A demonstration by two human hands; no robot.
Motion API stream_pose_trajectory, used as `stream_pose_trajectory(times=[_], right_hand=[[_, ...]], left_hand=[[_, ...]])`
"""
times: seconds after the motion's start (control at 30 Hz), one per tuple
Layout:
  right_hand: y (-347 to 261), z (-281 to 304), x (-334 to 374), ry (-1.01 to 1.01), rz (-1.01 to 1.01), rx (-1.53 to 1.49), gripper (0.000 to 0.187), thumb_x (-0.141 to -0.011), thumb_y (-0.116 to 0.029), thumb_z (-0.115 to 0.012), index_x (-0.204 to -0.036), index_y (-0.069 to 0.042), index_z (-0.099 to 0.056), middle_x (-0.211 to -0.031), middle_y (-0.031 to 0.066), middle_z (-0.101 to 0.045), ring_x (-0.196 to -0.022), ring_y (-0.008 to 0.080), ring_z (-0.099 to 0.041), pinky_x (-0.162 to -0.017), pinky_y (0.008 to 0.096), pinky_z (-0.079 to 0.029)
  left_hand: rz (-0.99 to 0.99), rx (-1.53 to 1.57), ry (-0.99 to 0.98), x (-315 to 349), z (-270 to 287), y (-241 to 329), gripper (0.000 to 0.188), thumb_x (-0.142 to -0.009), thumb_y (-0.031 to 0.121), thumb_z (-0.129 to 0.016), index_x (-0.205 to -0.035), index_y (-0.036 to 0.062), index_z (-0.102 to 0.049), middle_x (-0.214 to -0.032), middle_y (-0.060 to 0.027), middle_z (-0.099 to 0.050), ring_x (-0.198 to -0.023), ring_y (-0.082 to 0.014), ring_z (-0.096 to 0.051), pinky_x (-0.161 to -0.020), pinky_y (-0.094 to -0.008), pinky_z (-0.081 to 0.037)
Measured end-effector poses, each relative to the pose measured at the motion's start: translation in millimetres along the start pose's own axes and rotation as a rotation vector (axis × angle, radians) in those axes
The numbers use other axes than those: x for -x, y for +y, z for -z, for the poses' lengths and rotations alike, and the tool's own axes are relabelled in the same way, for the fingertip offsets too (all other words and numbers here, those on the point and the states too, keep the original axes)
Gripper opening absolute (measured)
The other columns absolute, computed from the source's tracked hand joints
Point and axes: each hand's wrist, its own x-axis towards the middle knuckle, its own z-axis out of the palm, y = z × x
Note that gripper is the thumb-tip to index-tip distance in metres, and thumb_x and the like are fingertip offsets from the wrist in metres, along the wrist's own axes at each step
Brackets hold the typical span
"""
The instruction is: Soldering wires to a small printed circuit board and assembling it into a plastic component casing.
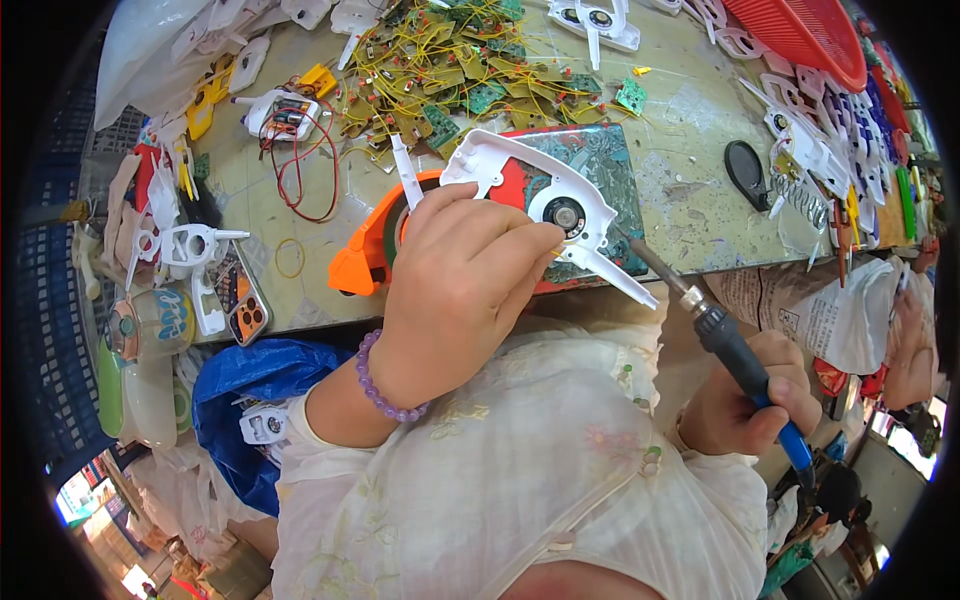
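Note:
A white plastic housing half (590, 195) with a round speaker (565, 214) set in it rests over a dark, worn pad (615, 165) at the table's front edge. My left hand (465, 265) lies across its left side, thumb and forefinger pinched at the speaker's edge. Whatever is between those fingertips is too small or hidden to name. In my right hand (770, 400) is a soldering iron (735, 350) with a blue and black handle. Its tip points up and left, just right of the housing, apart from the speaker.
Circuit boards with yellow wires (450, 75) are heaped at the back. An orange tape dispenser (365, 250) sits beside my left hand. Left are a phone (247, 300) and a wired white housing (285, 117); right, a black round cover (745, 172), white housings and a red basket (810, 35).

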Motion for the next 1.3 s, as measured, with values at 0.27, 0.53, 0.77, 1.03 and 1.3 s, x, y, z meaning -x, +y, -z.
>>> stream_pose_trajectory(times=[0.27, 0.53, 0.77, 1.03, 1.3], right_hand=[[-0.6, 3.3, 3.9, 0.017, -0.065, 0.039, 0.028, -0.096, -0.031, -0.049, -0.096, -0.003, -0.046, -0.06, 0.0036, -0.046, -0.045, 0.0141, -0.042, -0.039, 0.0281, -0.033], [-0.3, 3.7, 1.2, 0.007, -0.112, 0.038, 0.028, -0.095, -0.031, -0.052, -0.095, -0.004, -0.047, -0.059, 0.0029, -0.046, -0.045, 0.0143, -0.043, -0.04, 0.0278, -0.033], [-2.3, 6.5, -0.2, -0.094, -0.128, -0.027, 0.025, -0.096, -0.03, -0.047, -0.095, -0.005, -0.046, -0.066, 0.0059, -0.047, -0.053, 0.0167, -0.042, -0.047, 0.0312, -0.031], [-1.5, 4.5, -0.6, -0.111, -0.142, -0.008, 0.026, -0.095, -0.031, -0.047, -0.095, -0.005, -0.045, -0.064, 0.0054, -0.045, -0.053, 0.0163, -0.041, -0.047, 0.0313, -0.031], [4.2, 4.0, 2.2, -0.074, -0.088, -0.006, 0.026, -0.095, -0.03, -0.049, -0.092, -0.005, -0.045, -0.06, 0.0042, -0.043, -0.051, 0.0153, -0.039, -0.046, 0.0307, -0.03]], left_hand=[[-0.017, -0.06, -0.043, -2.4, 2.8, 5.1, 0.014, -0.072, 0.012, -0.074, -0.085, 0.01, -0.07, -0.073, -0.0001, -0.061, -0.073, -0.0177, -0.06, -0.084, -0.0389, -0.044], [0.14, 0.205, -0.154, -2.0, 8.1, -3.1, 0.021, -0.068, 0.006, -0.077, -0.088, 0.0059, -0.072, -0.069, 0.0004, -0.063, -0.065, -0.0136, -0.057, -0.07, -0.0301, -0.038], [0.16, 0.222, -0.114, -4.2, 6.1, -0.1, 0.021, -0.067, 0.001, -0.076, -0.086, 0.0054, -0.073, -0.071, -0.0007, -0.064, -0.064, -0.0137, -0.054, -0.068, -0.0285, -0.037], [0.201, 0.126, -0.094, -4.9, 5.6, 0.7, 0.018, -0.067, 0.003, -0.076, -0.085, 0.0076, -0.073, -0.067, -0.0005, -0.059, -0.066, -0.0139, -0.055, -0.069, -0.0289, -0.036], [0.208, 0.06, -0.09, -5.9, 5.7, 4.8, 0.014, -0.066, 0.004, -0.075, -0.08, 0.0067, -0.072, -0.068, -0.0015, -0.06, -0.066, -0.0157, -0.055, -0.07, -0.0299, -0.037]])
